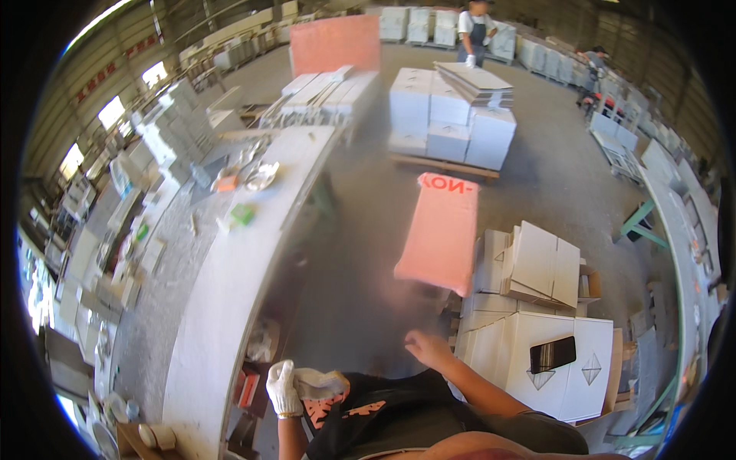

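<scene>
My left hand wears a white knitted glove and is closed on a limp, soiled work glove in front of my black shirt. My right hand is bare, its fingers curled in, and I see nothing in them. It hovers between my body and the stacked white cartons on the right, apart from them. A black phone lies on top of the nearest carton. Ahead of my right hand is a salmon-pink slab with red lettering at its far end.
A long white worktable runs along my left, bearing a green item and a foil-like dish. Farther off stand a pallet of white boxes and a person. Another bench curves along the right.
</scene>
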Demonstrator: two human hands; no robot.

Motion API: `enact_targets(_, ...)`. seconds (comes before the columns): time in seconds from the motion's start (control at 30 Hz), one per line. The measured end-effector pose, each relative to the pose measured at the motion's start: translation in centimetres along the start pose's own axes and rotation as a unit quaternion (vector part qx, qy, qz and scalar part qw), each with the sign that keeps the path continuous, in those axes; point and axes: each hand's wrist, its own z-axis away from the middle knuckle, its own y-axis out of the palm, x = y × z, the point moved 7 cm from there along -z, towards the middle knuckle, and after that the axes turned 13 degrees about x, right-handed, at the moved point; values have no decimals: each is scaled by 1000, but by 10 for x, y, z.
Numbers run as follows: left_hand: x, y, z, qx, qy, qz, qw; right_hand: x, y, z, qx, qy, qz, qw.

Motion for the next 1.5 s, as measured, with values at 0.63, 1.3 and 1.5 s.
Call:
enact_targets(0.63,57,-228,159,-273,6,56,960,151,134,-68,250,-213,54,943)
enact_targets(1.3,62,-675,90,-513,-11,-31,858,355,357,-71,388,-252,196,865)
enact_targets(1.5,72,-688,76,-435,-31,-18,900,278,325,-73,369,-120,221,895)
